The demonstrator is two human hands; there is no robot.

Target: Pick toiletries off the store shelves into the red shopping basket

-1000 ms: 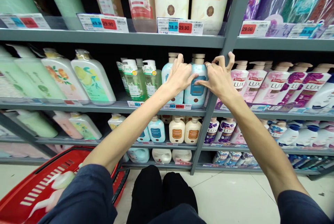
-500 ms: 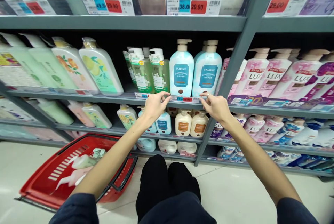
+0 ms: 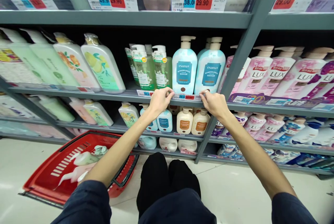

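Note:
My left hand (image 3: pixel 159 100) and my right hand (image 3: pixel 214 103) both pinch the ends of a price label (image 3: pixel 186 97) on the front edge of the grey middle shelf (image 3: pixel 117 96). The fingers of each hand are closed on the strip. Just above the label stand two pale blue pump bottles, the left bottle (image 3: pixel 184 66) and the right bottle (image 3: pixel 211 67), upright and side by side. A ring shows on my right hand.
Green pump bottles (image 3: pixel 150 68) stand left of the blue ones, pink LUX bottles (image 3: pixel 273 74) to the right past a slanted grey upright (image 3: pixel 235 74). A red shopping basket (image 3: pixel 78 165) with bottles in it sits on the floor at lower left. My dark-trousered knees (image 3: pixel 167 182) are below.
A second ago both hands were on the blue bottles; they dropped to the shelf edge and now pinch the price label. The view tilted slightly downward.

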